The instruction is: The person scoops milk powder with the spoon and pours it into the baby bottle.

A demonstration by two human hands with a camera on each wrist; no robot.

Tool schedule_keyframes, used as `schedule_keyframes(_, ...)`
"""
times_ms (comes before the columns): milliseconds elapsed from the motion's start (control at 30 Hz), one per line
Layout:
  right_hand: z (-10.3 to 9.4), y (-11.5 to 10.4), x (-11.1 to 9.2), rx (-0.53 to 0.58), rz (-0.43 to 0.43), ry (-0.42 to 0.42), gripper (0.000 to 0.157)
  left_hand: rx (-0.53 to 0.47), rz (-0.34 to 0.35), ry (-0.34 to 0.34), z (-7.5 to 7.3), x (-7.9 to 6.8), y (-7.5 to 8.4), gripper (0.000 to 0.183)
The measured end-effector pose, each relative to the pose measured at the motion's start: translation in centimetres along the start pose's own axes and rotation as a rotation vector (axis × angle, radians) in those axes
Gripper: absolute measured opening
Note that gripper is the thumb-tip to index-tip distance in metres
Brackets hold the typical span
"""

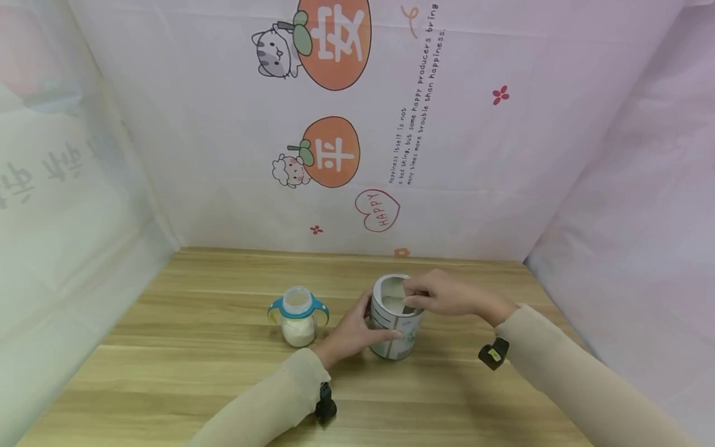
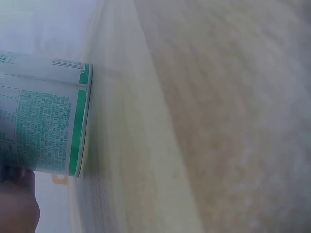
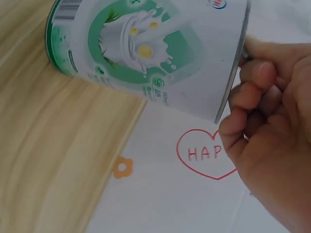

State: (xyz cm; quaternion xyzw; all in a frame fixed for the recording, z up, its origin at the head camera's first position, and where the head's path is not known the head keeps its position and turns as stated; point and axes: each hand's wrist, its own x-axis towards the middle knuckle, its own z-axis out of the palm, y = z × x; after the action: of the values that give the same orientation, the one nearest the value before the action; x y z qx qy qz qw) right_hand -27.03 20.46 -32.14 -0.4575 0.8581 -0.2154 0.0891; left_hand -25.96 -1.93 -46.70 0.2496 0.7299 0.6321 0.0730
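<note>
A white and green milk powder tin (image 1: 385, 329), its top off, stands on the table, mouth up. Around its left side, my left hand (image 1: 353, 332) grips it, thumb across the front. My right hand (image 1: 447, 295) is at the tin's mouth with curled fingertips reaching inside the rim, pinching a scoop mostly hidden by the fingers and the wall. Pale powder shows inside. In the right wrist view the curled fingers (image 3: 235, 127) are right at the tin's rim. Left of the tin stands a lidless baby bottle (image 1: 298, 332) with a blue two-handled collar and pale powder in it.
The wooden table (image 1: 223, 385) runs back to a printed white cloth (image 1: 475, 155). More cloth hangs along the left and right sides. Dark wrist cameras sit on both sleeves, close above the table.
</note>
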Motion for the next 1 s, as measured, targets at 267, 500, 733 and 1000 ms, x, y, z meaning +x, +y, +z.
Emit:
schedule_keyframes(267, 0.0, 1.6, -0.8, 0.207, 0.116, 0.047, 0.022, 0.004, 0.002, 0.000, 0.0, -0.1, 0.4, 0.094)
schedule_keyframes(500, -0.5, 2.9, -1.9, 0.368, 0.265, 0.139, 0.027, 0.007, -0.006, 0.011, 0.0, -0.1, 0.4, 0.095)
schedule_keyframes(733, -0.8, 3.8, -2.4, 0.443, 0.297, 0.201, 0.033, 0.039, -0.019, 0.018, -0.1, -0.2, 0.4, 0.096)
schedule_keyframes(1000, -0.9, 4.2, -3.1, 0.495, 0.333, 0.249, 0.038, 0.050, -0.035, 0.026, 0.0, -0.1, 0.3, 0.097)
